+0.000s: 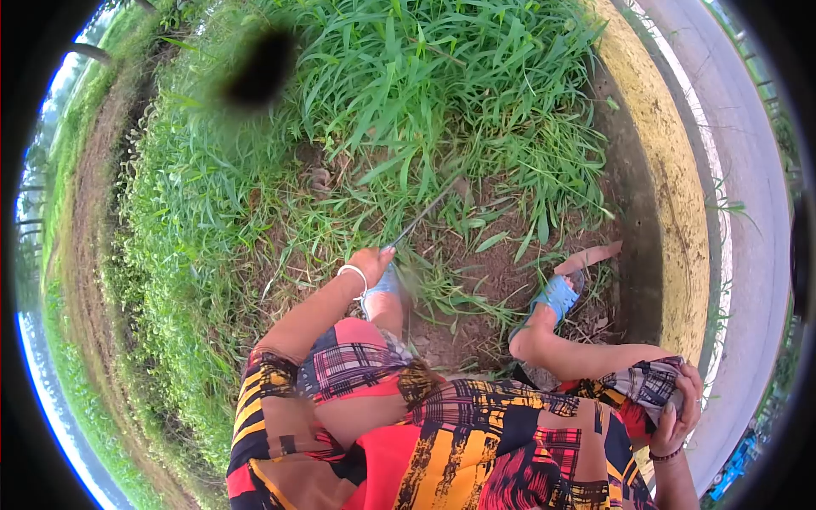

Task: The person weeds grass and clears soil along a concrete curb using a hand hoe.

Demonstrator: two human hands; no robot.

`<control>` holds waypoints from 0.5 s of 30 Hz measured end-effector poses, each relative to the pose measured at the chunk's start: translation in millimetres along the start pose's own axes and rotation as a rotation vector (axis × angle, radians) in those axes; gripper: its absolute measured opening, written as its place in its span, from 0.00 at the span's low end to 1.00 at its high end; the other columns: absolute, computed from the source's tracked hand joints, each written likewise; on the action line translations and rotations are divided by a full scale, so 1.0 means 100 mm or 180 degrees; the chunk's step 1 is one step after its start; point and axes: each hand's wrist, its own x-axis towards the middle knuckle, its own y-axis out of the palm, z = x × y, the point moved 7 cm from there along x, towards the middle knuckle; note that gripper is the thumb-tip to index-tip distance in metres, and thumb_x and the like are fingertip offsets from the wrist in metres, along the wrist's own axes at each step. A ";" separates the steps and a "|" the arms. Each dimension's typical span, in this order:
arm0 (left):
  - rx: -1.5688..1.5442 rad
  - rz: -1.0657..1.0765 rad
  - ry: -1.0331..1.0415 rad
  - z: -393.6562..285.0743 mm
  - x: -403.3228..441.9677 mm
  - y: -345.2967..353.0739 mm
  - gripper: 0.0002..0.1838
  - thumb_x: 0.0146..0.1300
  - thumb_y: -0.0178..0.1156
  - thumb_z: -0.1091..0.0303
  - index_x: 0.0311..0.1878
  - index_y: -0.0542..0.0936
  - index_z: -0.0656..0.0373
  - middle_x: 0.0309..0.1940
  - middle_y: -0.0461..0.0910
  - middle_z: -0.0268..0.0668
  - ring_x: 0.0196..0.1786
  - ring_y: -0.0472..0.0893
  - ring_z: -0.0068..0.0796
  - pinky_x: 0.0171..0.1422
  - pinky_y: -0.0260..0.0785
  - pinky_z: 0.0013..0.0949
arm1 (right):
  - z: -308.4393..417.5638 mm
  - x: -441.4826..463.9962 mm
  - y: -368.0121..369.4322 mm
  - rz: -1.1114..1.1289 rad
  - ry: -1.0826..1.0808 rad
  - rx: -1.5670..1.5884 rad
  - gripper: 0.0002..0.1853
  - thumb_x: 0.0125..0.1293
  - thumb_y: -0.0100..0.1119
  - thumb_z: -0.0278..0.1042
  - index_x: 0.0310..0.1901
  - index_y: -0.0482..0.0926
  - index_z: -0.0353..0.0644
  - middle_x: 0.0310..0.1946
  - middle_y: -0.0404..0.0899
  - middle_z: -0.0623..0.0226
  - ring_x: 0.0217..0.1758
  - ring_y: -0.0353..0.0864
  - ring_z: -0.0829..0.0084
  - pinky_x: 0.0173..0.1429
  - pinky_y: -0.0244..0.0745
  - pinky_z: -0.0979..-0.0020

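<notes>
My left hand (371,263), with a white bangle at the wrist, is closed around the near end of a thin, dark, rod-like tool (422,218). The tool slants forward and right into the grass (476,110); its far end lies among blades and bare soil, so its shape there is unclear. Over my bent right knee, my right hand (682,410) is closed on the hem of the patterned dress (650,382). Cut or flattened grass (459,297) lies on the soil around my feet, which wear blue sandals (557,296).
A yellow-painted kerb (671,170) curves along the right, with a paved road (748,170) beyond it. Dense weeds (183,246) grow on the left. A flat tan strip (591,256) lies by my right foot. Something blue (733,466) stands at the lower right.
</notes>
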 end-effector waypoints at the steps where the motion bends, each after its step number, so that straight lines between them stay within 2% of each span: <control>1: -0.0058 -0.0078 0.0092 0.02 0.04 0.05 0.34 0.66 0.39 0.40 0.35 0.78 0.67 0.35 0.77 0.59 0.43 0.76 0.56 0.51 0.67 0.48 | 0.02 0.01 0.00 0.0002 -0.0012 -0.0019 0.21 0.57 0.46 0.43 0.45 0.70 0.33 0.50 0.70 0.43 0.57 0.68 0.47 0.63 0.58 0.53; 4: -0.0156 -0.0244 0.0283 -0.09 0.03 -0.04 0.33 0.65 0.40 0.40 0.34 0.78 0.65 0.34 0.77 0.59 0.42 0.76 0.57 0.50 0.67 0.48 | 0.05 0.03 -0.01 0.0012 -0.0007 -0.0026 0.22 0.57 0.46 0.43 0.45 0.70 0.33 0.51 0.70 0.43 0.56 0.68 0.47 0.63 0.59 0.53; 5: -0.0101 -0.0428 0.0471 -0.18 0.05 -0.13 0.29 0.65 0.42 0.43 0.33 0.78 0.63 0.30 0.78 0.55 0.36 0.77 0.56 0.44 0.68 0.46 | 0.05 0.03 -0.01 0.0019 0.0003 -0.0023 0.22 0.57 0.46 0.44 0.45 0.70 0.33 0.51 0.70 0.43 0.56 0.68 0.47 0.63 0.59 0.53; 6: -0.0097 -0.0427 0.0485 -0.29 0.07 -0.25 0.29 0.65 0.42 0.43 0.33 0.78 0.63 0.30 0.78 0.55 0.36 0.77 0.56 0.44 0.68 0.46 | 0.05 0.04 -0.01 0.0008 0.0012 -0.0028 0.22 0.57 0.46 0.44 0.45 0.70 0.33 0.51 0.70 0.43 0.56 0.68 0.47 0.63 0.59 0.53; 8: -0.0454 -0.0590 0.0948 -0.67 0.08 -0.60 0.27 0.65 0.45 0.45 0.31 0.77 0.63 0.25 0.77 0.52 0.31 0.75 0.53 0.38 0.68 0.44 | 0.06 0.02 0.00 -0.0003 0.0043 0.0017 0.22 0.57 0.46 0.44 0.45 0.70 0.33 0.51 0.70 0.43 0.57 0.68 0.48 0.63 0.59 0.53; 10: -0.0641 -0.0697 0.1282 -1.15 0.00 -1.02 0.28 0.64 0.43 0.43 0.35 0.76 0.63 0.27 0.77 0.55 0.35 0.77 0.56 0.45 0.67 0.49 | 0.06 0.02 0.00 -0.0013 0.0064 0.0004 0.22 0.57 0.46 0.44 0.45 0.70 0.33 0.51 0.70 0.43 0.57 0.68 0.48 0.63 0.58 0.53; 12: -0.0785 -0.0796 0.1341 -1.28 0.22 -1.12 0.29 0.65 0.43 0.43 0.35 0.77 0.63 0.28 0.77 0.55 0.37 0.77 0.56 0.45 0.67 0.49 | 0.07 0.02 -0.01 -0.0032 0.0070 -0.0004 0.22 0.57 0.46 0.44 0.45 0.70 0.33 0.51 0.70 0.43 0.57 0.68 0.48 0.63 0.58 0.53; 14: -0.0914 -0.0896 0.1393 -1.23 0.29 -1.12 0.29 0.65 0.42 0.43 0.36 0.77 0.64 0.30 0.78 0.55 0.38 0.77 0.56 0.46 0.67 0.49 | 0.08 0.03 0.00 -0.0004 0.0040 -0.0002 0.22 0.57 0.46 0.43 0.46 0.70 0.33 0.51 0.70 0.43 0.57 0.68 0.48 0.64 0.58 0.54; 15: -0.0546 -0.0998 0.1085 -1.02 0.36 -1.08 0.27 0.66 0.43 0.45 0.37 0.76 0.63 0.30 0.78 0.54 0.36 0.77 0.54 0.43 0.68 0.48 | 0.08 0.03 0.00 -0.0008 0.0039 0.0001 0.22 0.57 0.46 0.43 0.46 0.70 0.33 0.51 0.70 0.43 0.57 0.68 0.48 0.64 0.58 0.54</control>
